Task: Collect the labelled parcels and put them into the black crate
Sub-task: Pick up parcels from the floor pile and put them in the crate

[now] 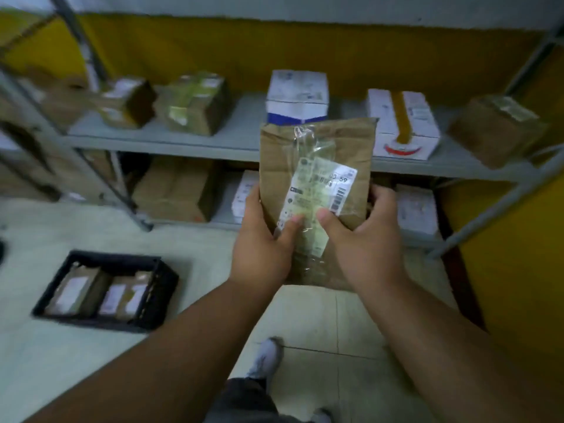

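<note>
Nearest the camera, a light shoe (265, 358) stands on the pale tiled floor (320, 325), with dark trouser cloth just below it in the frame.

Both forearms reach forward to a flat brown paper parcel (317, 178), held upright in mid-air in front of the shelving. The left hand (262, 242) grips the parcel's lower left edge, thumb curled over the front face. The right hand (363, 236) grips the lower right edge, thumb likewise pressed on the front, fingers wrapped behind. A white printed label (320, 190) with barcodes sits under clear tape on the parcel's face; both thumbs touch its lower part.

To the left, on the floor, lies the black crate (158, 288). It holds at least two brown labelled parcels (100, 293) lying side by side; their print is too blurred to read.

Farther off stands a grey metal shelf unit (183, 141) against a yellow wall (305, 47). The upper shelf carries, left to right, two brown taped boxes (195, 105), a white and blue box (297, 96) directly behind the held parcel, a white box with a tan strip (403, 123), and a brown box (494, 132) at the far right. The lower shelf holds a brown carton (177, 190) at left and white boxes (416, 209) partly hidden by the hands.
</note>
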The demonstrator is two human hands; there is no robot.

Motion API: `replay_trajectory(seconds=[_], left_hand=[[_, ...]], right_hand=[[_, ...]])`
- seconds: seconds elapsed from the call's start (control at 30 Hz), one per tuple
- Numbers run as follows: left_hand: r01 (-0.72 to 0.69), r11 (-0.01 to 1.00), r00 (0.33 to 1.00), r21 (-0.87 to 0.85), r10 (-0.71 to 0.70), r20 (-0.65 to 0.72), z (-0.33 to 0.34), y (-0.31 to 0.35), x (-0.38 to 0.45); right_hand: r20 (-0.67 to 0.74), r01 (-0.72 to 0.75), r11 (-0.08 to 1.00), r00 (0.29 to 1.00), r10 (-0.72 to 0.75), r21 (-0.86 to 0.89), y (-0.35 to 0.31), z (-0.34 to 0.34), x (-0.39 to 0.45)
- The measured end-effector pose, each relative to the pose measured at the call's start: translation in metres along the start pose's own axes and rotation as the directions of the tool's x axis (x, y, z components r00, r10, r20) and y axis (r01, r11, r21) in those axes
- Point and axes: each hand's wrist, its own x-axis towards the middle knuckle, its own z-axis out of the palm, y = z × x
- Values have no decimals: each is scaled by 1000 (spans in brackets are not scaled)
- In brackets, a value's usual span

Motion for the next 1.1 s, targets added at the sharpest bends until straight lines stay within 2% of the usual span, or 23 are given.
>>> replay_trajectory(seconds=[0.13,0.2,0.37,0.67,0.77,0.87,1.1], left_hand=[[98,995,980,21,-93,-177,-71,-25,-55],[133,990,963,42,-119,-240,-106,-34,-76],[146,988,946,59,-122,-300,-192,-63,-116],[256,966,842,31,-207,-497,-445,-133,-186],[270,963,826,-19,-242,-508,-495,-147,-184],[279,960,833,1,-241,-498,-517,-158,-165],[312,948,885,69,-263,-383,-544,-185,-84]], right_hand=[[189,72,997,979,-78,38,-21,43,-62],[230,103,994,967,-109,37,-33,59,-96],[322,179,984,930,-176,18,-68,103,-159],[525,216,962,807,-271,164,-173,290,-328],[538,246,955,788,-298,169,-197,327,-349],[531,258,956,795,-293,141,-206,356,-346],[499,152,979,844,-198,133,-204,427,-302]])
